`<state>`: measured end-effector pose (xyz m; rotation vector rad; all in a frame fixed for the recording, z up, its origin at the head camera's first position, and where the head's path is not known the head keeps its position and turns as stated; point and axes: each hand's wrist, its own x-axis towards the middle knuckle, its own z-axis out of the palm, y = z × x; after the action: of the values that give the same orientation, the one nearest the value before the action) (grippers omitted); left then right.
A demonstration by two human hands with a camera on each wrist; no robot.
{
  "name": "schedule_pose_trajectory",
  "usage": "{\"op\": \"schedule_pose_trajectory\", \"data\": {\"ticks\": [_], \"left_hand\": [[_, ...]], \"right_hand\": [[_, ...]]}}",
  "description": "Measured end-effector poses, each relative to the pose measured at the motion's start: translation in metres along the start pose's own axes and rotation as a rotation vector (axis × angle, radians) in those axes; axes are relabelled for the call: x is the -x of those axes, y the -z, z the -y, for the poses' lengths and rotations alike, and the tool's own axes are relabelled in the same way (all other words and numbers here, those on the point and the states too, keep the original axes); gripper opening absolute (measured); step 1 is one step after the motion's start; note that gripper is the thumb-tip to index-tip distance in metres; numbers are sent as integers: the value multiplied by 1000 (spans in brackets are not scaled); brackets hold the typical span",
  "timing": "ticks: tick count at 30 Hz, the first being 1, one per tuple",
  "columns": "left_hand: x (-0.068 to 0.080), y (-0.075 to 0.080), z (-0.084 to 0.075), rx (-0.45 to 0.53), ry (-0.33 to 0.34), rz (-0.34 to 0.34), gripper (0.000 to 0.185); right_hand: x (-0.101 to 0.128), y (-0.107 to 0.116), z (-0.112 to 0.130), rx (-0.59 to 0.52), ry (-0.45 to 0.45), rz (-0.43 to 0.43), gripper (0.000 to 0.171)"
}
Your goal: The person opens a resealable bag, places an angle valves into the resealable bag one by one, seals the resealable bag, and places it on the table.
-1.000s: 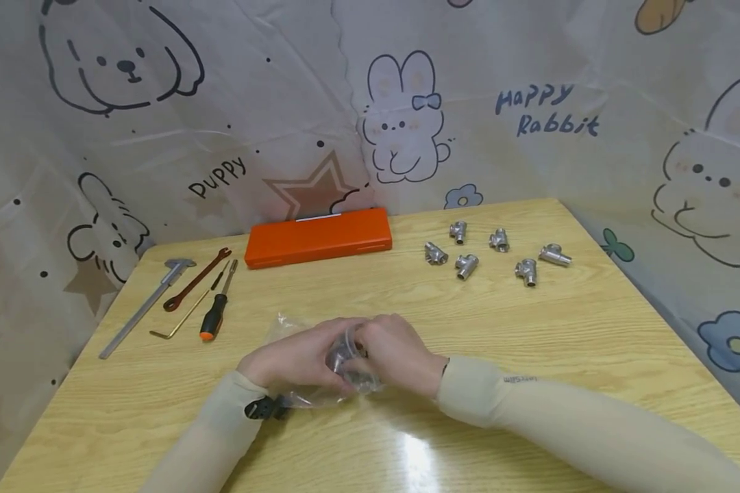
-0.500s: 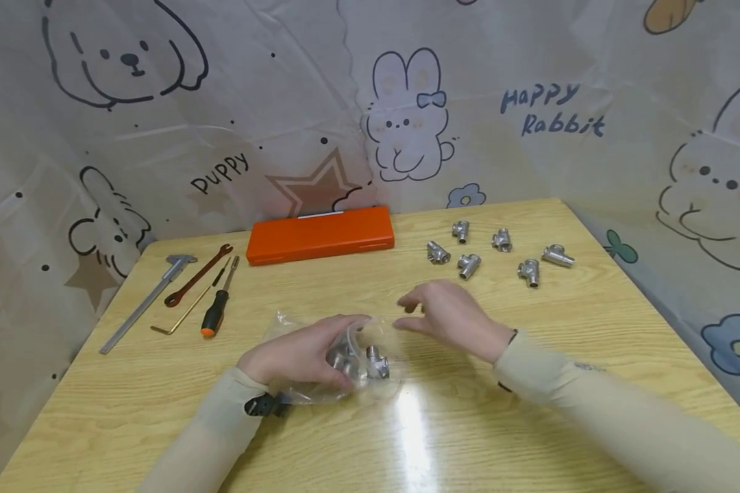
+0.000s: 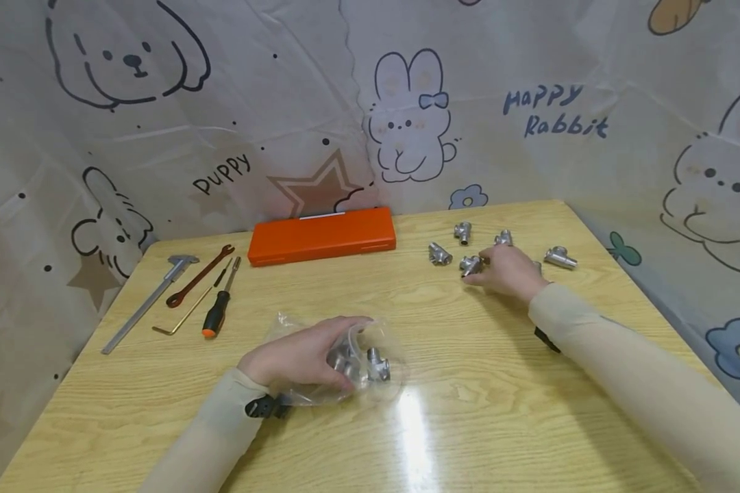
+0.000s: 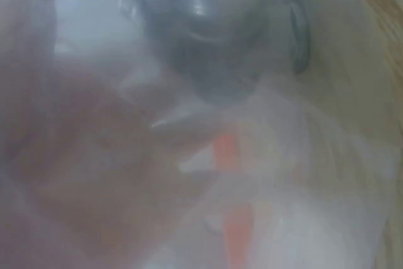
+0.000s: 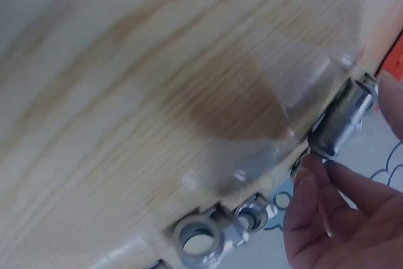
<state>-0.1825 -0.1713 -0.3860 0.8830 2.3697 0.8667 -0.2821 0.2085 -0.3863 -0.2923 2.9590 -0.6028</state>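
Around the clear plastic bag (image 3: 385, 335) at the table's middle, my left hand (image 3: 296, 352) curls its thumb and fingers, holding the mouth apart. Inside the bag lies a silver pipe tee (image 3: 378, 365), with more metal partly hidden behind the hand. The left wrist view is hazy through plastic, showing a blurred metal fitting (image 4: 208, 29). Farther back on the right, my right hand (image 3: 510, 270) has its thumb and fingertips at opposite ends of another pipe tee (image 3: 471, 266), pinching it at table level. That same tee shows between the fingers (image 5: 315, 200) in the right wrist view.
Other silver tees (image 3: 440, 254) lie around the right hand, one mostly covered by it. An orange case (image 3: 322, 237) stands at the back. On the left are a caliper (image 3: 144, 308), a wrench (image 3: 200, 277), a hex key (image 3: 181, 318) and a screwdriver (image 3: 218, 311).
My right hand has left the bag's mouth and travelled back and right to the loose tees, where it takes hold of one. The left hand stays on the bag.
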Motion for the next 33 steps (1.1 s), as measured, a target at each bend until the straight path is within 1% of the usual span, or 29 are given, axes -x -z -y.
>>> {"op": "schedule_pose_trajectory", "data": {"ticks": [4,9,13,16,19,22,24,28,33], "left_hand": [[0,0,1,-20,6,-2,101],[-1,-1,0,-18,11,0,101],[-1,-1,-1,-17,9,4,101],[-1,0,-1,-24,8,4,102],[0,0,-1,-28,5,5,102],[0,1,-1,-17,9,5,102],[0,1,-1,-10,10,5,101],[-1,1,-1,-3,-5,5,101],[-2,0,-1,13,-36,4,100]], "right_hand": [[-4,-6,2,29,-7,-27,60],[-7,-9,5,1,-43,-31,56],[5,-6,12,-32,-9,-20,59],[25,-1,30,-64,56,-9,65],[51,0,56,-91,152,-8,65],[75,-5,83,-84,272,-19,63],[87,-12,99,-78,349,-18,62],[98,-30,125,-75,465,-3,59],[96,-53,146,-13,519,26,56]]}}
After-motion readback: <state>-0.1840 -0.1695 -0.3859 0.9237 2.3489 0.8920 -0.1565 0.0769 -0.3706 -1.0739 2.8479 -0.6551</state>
